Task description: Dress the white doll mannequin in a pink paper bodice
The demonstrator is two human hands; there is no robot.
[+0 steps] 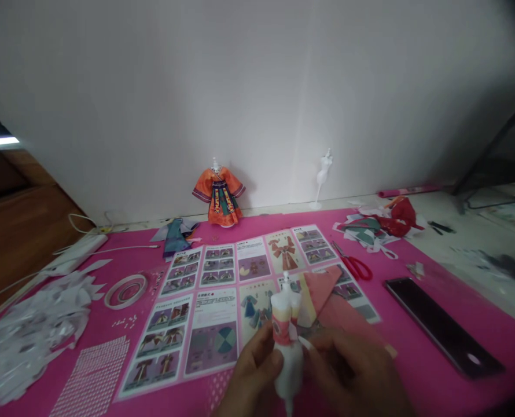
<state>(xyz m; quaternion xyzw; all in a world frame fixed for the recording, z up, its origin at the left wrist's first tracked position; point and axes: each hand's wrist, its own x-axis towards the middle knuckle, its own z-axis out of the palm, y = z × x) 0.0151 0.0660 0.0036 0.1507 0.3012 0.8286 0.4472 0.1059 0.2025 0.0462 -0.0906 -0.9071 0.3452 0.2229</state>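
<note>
A small white mannequin (287,336) stands low in the middle of the view, with a red and pale band of paper wrapped round its waist. My left hand (251,370) grips its body from the left. My right hand (357,370) is closed at the mannequin's right side, its fingers pinching the wrapped paper. A pink folded paper piece (327,289) hangs from the mannequin to the right, over the instruction sheet (214,313) spread on the pink mat (414,255).
A dressed orange doll form (219,197) and a bare white mannequin (323,176) stand by the wall. Red scissors (353,263), a dark phone (442,324), a tape roll (126,289), white paper scraps (27,330) and cut fabric pieces (379,229) lie around.
</note>
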